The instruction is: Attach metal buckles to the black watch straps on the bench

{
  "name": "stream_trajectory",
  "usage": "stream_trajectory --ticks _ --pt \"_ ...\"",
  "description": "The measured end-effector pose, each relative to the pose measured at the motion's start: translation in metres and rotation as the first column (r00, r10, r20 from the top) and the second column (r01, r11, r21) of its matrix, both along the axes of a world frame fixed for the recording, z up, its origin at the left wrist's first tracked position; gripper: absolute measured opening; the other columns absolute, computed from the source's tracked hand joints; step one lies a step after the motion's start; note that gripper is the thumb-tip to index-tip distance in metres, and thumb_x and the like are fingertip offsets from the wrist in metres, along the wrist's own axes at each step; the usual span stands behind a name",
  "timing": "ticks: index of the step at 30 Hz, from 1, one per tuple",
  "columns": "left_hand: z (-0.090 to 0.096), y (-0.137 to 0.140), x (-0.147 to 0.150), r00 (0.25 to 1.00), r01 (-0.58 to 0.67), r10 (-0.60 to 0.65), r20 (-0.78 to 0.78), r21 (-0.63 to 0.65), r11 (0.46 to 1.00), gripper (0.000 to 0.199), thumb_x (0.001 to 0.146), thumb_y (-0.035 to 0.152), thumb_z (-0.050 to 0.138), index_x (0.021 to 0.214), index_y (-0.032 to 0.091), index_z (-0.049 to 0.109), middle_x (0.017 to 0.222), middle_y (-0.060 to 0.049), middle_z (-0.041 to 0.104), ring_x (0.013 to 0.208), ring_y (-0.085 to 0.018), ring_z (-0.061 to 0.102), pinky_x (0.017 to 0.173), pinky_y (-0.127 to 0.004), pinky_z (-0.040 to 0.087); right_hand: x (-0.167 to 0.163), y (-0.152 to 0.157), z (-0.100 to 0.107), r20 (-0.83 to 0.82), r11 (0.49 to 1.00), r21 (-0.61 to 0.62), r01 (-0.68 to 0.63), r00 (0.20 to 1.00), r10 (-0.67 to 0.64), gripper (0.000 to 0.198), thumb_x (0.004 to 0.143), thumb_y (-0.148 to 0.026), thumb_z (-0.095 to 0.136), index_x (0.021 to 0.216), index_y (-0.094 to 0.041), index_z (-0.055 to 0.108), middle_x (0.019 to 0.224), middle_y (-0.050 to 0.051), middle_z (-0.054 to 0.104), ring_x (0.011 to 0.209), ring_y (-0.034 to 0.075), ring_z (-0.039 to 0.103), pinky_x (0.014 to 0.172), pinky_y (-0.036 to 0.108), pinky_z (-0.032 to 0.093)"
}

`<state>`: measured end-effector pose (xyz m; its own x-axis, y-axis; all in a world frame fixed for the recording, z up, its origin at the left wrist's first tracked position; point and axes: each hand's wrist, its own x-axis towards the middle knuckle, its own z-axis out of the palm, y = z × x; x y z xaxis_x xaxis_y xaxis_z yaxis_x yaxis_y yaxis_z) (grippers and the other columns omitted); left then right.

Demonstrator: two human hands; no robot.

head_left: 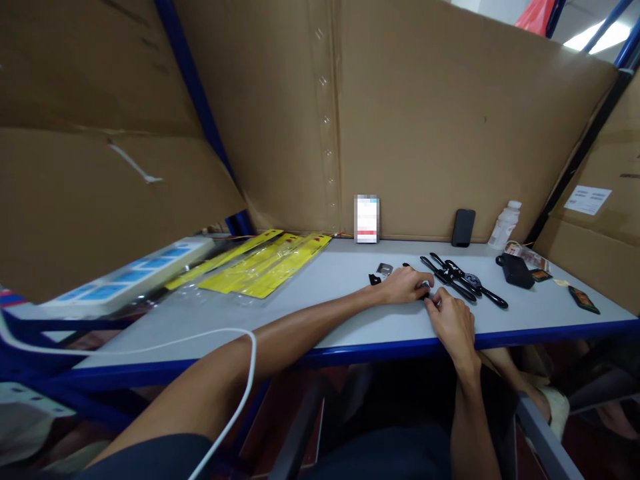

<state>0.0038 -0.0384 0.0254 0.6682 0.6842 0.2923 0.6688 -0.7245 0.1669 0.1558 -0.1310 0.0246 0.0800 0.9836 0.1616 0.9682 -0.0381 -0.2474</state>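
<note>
My left hand [406,285] and my right hand [451,319] meet over the front part of the table, fingers closed. Between their fingertips is a small black metal part [425,285], mostly covered, so its full shape is hidden. Just right of them lie several black spokeshaves [453,275] with looped handle ends, overlapping in a loose group. Beside my left wrist rest a flat grey metal blade [385,269] and a small black piece [375,280].
Yellow cards in clear plastic [265,267] and a long white box with blue panels [135,277] occupy the left. Toward the back stand a lit phone [367,219], a dark phone [463,228] and a bottle [505,225]. A black case [517,271] lies right. A white cable [253,360] crosses my left arm.
</note>
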Motion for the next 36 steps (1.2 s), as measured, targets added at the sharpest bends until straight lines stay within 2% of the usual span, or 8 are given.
stream_trajectory --ticks 5,8,12,20,24,29,33,36 --pt "0.002 0.002 -0.002 0.991 -0.036 0.051 -0.125 0.121 0.992 0.026 0.105 0.040 0.049 0.109 0.023 0.068 0.099 -0.006 0.075 0.087 -0.021 0.069 0.070 -0.028 0.042 0.000 0.001 0.000 -0.001 1.000 -0.009 0.005 1.000 -0.005 0.023 0.104 -0.041 0.049 0.107 -0.025 0.065 0.097 0.007 0.077 0.094 0.023 0.072 0.071 0.030 0.038" --pt "0.005 -0.001 -0.004 0.974 0.027 0.022 -0.225 0.212 0.977 0.029 0.107 0.037 0.042 0.114 0.021 0.065 0.108 -0.009 0.073 0.087 -0.022 0.069 0.069 -0.029 0.042 0.000 0.001 0.000 -0.003 1.000 -0.003 0.001 1.000 -0.001 0.023 0.103 -0.041 0.049 0.107 -0.025 0.065 0.097 0.007 0.077 0.092 0.022 0.072 0.071 0.029 0.038" --pt "0.009 -0.005 -0.007 0.952 0.139 -0.061 -0.298 0.247 0.959 0.026 0.104 0.027 0.041 0.116 0.023 0.064 0.110 -0.009 0.069 0.083 -0.020 0.067 0.064 -0.029 0.041 0.000 0.000 0.000 -0.001 1.000 -0.003 -0.007 1.000 0.007 0.024 0.104 -0.040 0.047 0.107 -0.024 0.065 0.096 0.007 0.077 0.092 0.022 0.072 0.071 0.029 0.038" --pt "0.006 0.002 -0.011 0.963 0.125 -0.061 -0.261 0.237 0.963 0.029 0.106 0.035 0.044 0.102 0.019 0.067 0.103 -0.009 0.071 0.084 -0.021 0.067 0.063 -0.030 0.039 0.001 0.002 -0.002 -0.002 1.000 0.002 -0.006 1.000 0.007 0.023 0.103 -0.041 0.050 0.106 -0.024 0.065 0.094 0.005 0.076 0.093 0.023 0.072 0.070 0.029 0.036" --pt "0.004 0.001 -0.009 0.989 0.097 -0.080 -0.127 0.142 0.985 0.027 0.103 0.032 0.049 0.090 0.018 0.068 0.096 -0.007 0.073 0.084 -0.019 0.067 0.068 -0.028 0.041 0.002 0.001 -0.002 -0.008 1.000 0.006 -0.011 1.000 0.011 0.023 0.103 -0.041 0.050 0.105 -0.025 0.066 0.094 0.005 0.076 0.091 0.023 0.072 0.070 0.029 0.037" --pt "0.000 0.003 -0.005 0.994 0.106 -0.105 -0.008 0.044 0.993 0.016 0.098 0.024 0.056 0.101 0.021 0.072 0.100 -0.003 0.077 0.085 -0.017 0.068 0.074 -0.026 0.044 0.001 0.001 -0.001 0.004 1.000 -0.007 0.003 1.000 -0.003 0.026 0.104 -0.040 0.047 0.109 -0.024 0.066 0.098 0.008 0.076 0.093 0.023 0.072 0.073 0.029 0.039" --pt "-0.001 0.004 -0.002 0.994 0.096 -0.091 -0.064 0.083 0.992 0.020 0.101 0.023 0.053 0.111 0.023 0.070 0.109 -0.004 0.076 0.093 -0.018 0.070 0.076 -0.027 0.045 0.001 0.000 -0.001 0.012 1.000 -0.001 -0.003 1.000 0.003 0.024 0.104 -0.040 0.048 0.110 -0.024 0.065 0.097 0.007 0.076 0.093 0.024 0.072 0.073 0.030 0.039" --pt "0.001 0.004 -0.003 0.987 0.055 -0.031 -0.159 0.148 0.988 0.023 0.105 0.030 0.047 0.107 0.020 0.068 0.107 -0.007 0.075 0.090 -0.020 0.070 0.072 -0.028 0.045 0.000 -0.001 -0.001 0.005 1.000 0.019 -0.023 1.000 0.023 0.024 0.104 -0.043 0.048 0.109 -0.025 0.064 0.095 0.005 0.077 0.092 0.023 0.072 0.071 0.029 0.037"
